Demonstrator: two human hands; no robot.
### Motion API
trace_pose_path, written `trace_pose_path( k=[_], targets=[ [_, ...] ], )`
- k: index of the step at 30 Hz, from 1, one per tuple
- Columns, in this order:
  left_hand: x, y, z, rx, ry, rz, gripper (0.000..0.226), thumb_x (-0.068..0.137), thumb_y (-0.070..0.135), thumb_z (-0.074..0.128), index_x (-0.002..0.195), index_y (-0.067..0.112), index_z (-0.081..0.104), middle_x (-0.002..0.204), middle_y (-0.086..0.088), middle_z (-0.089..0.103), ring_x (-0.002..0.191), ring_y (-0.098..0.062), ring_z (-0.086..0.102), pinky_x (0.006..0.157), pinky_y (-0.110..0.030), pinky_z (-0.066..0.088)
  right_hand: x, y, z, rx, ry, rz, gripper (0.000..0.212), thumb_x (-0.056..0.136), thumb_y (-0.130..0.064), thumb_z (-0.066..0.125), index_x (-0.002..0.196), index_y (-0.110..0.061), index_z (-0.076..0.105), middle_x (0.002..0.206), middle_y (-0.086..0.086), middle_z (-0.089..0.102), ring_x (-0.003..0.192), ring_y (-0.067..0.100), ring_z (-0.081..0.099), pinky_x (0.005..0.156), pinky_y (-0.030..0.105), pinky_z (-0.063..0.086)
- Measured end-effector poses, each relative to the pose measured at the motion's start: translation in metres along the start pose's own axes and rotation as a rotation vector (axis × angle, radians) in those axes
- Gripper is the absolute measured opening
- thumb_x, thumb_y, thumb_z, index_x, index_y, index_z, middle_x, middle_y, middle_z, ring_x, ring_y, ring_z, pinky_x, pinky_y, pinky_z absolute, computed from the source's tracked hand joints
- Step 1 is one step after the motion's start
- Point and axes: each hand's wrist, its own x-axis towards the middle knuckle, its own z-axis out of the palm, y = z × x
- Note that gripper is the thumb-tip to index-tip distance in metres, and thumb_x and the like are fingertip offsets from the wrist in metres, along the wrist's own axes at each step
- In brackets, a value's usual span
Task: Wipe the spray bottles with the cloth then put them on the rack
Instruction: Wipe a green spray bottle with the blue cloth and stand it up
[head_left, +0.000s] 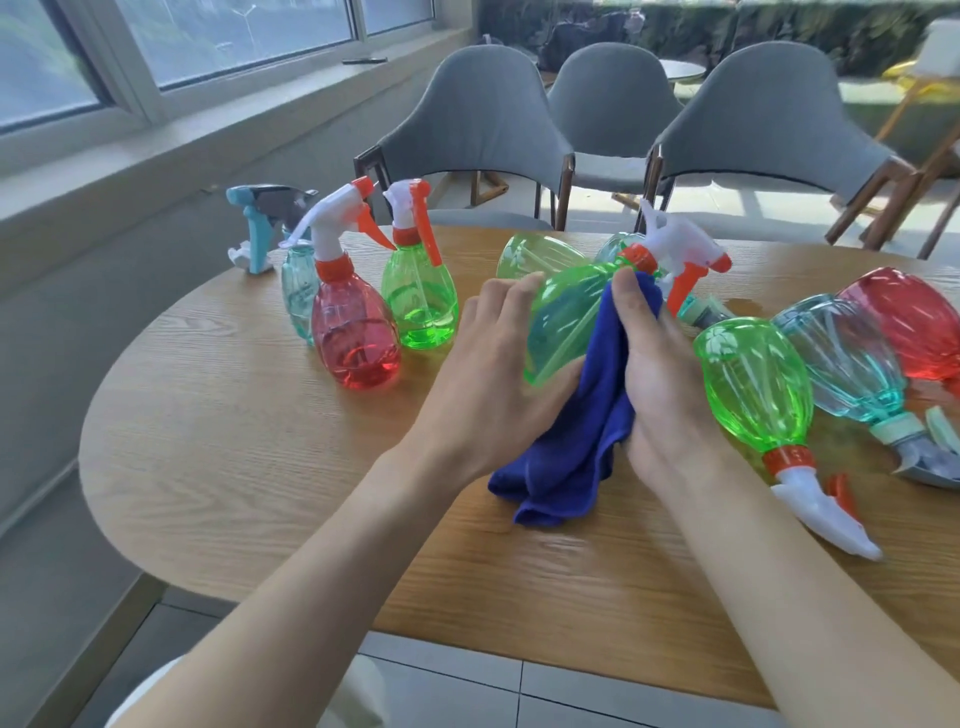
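My left hand (493, 364) grips the base of a tilted green spray bottle (566, 312) above the wooden table (234, 467). My right hand (660, 374) presses a blue cloth (582, 426) against the bottle's side near its orange collar; the cloth hangs down to the tabletop. Three bottles stand upright at the left: a teal one (296, 296), a red one (353, 338) and a green one (418, 296). Several more lie on their sides at the right: a green one (753, 384), a teal one (841, 358), a red one (909, 322).
Another green bottle (535, 254) lies behind the held one. Three grey chairs (478, 119) stand along the table's far side. A window sill (208, 119) runs along the left wall. No rack is in view.
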Motion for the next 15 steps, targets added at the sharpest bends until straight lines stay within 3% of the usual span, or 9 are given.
trace_pose_path(
  k=[3, 7, 10, 12, 15],
  targets=[
    [-0.003, 0.002, 0.005, 0.016, -0.004, 0.025, 0.078, 0.096, 0.039, 0.071, 0.16, 0.011, 0.038, 0.144, -0.002, 0.045, 0.133, -0.023, 0.043, 0.117, -0.038, 0.039, 0.003, -0.001, -0.003, 0.06, 0.045, 0.026, 0.031, 0.1, -0.049, 0.07, 0.108, -0.02, 0.072, 0.096, 0.002, 0.073, 0.09, 0.02, 0.073, 0.084, 0.039, 0.062],
    [0.0, 0.005, 0.007, -0.169, 0.022, -0.106, 0.075, 0.101, 0.045, 0.066, 0.161, 0.013, 0.036, 0.144, 0.0, 0.046, 0.136, -0.02, 0.047, 0.12, -0.041, 0.04, -0.005, 0.007, 0.004, 0.101, -0.061, 0.019, 0.043, 0.103, -0.041, 0.069, 0.135, -0.014, 0.066, 0.122, 0.014, 0.069, 0.114, 0.028, 0.067, 0.113, 0.054, 0.051],
    [0.003, 0.007, 0.004, -0.303, 0.071, -0.178, 0.08, 0.095, 0.066, 0.056, 0.157, 0.019, 0.04, 0.143, 0.003, 0.052, 0.136, -0.015, 0.054, 0.117, -0.041, 0.045, -0.008, 0.005, 0.007, 0.094, -0.108, 0.018, 0.042, 0.104, -0.035, 0.067, 0.139, -0.012, 0.064, 0.121, 0.02, 0.067, 0.111, 0.029, 0.067, 0.106, 0.046, 0.054],
    [0.002, 0.01, 0.003, -0.389, 0.054, -0.181, 0.07, 0.097, 0.063, 0.058, 0.152, 0.022, 0.045, 0.14, 0.002, 0.056, 0.133, -0.012, 0.058, 0.115, -0.041, 0.048, -0.004, 0.001, 0.003, 0.093, -0.124, 0.026, 0.053, 0.101, -0.04, 0.07, 0.142, -0.009, 0.062, 0.123, 0.022, 0.066, 0.109, 0.031, 0.066, 0.1, 0.043, 0.057],
    [-0.001, 0.015, 0.004, -0.418, -0.002, -0.167, 0.051, 0.104, 0.053, 0.062, 0.144, 0.026, 0.048, 0.137, 0.004, 0.056, 0.131, -0.007, 0.057, 0.114, -0.033, 0.047, 0.002, -0.004, -0.002, 0.096, -0.102, 0.026, 0.075, 0.09, -0.059, 0.073, 0.142, -0.006, 0.062, 0.132, 0.023, 0.07, 0.11, 0.033, 0.07, 0.102, 0.047, 0.057]
  ],
)
